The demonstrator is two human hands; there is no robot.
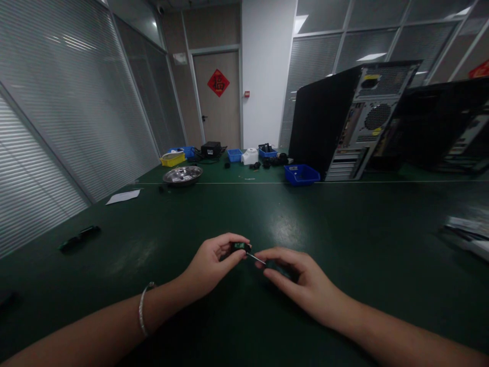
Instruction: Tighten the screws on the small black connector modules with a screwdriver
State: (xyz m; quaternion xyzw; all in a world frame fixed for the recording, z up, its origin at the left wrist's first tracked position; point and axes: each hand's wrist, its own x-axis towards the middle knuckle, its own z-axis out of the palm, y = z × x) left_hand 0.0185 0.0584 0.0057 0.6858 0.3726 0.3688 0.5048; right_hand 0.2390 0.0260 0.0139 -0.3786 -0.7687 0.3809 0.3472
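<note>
My left hand [212, 262] pinches a small black and green part [240, 247] between thumb and fingers, just above the dark green table [344, 229]. My right hand [301, 280] holds a thin screwdriver [255, 258] whose metal tip points left and touches the part. Both hands hover close together near the table's front middle. A silver bracelet circles my left wrist.
Two black computer towers [344, 122] stand at the back right. A blue bin [301, 174], a metal bowl [182, 175], a yellow bin [172, 159], small boxes and a white sheet [123, 196] lie farther back. A black object [79, 237] lies at left; papers [468, 232] at right.
</note>
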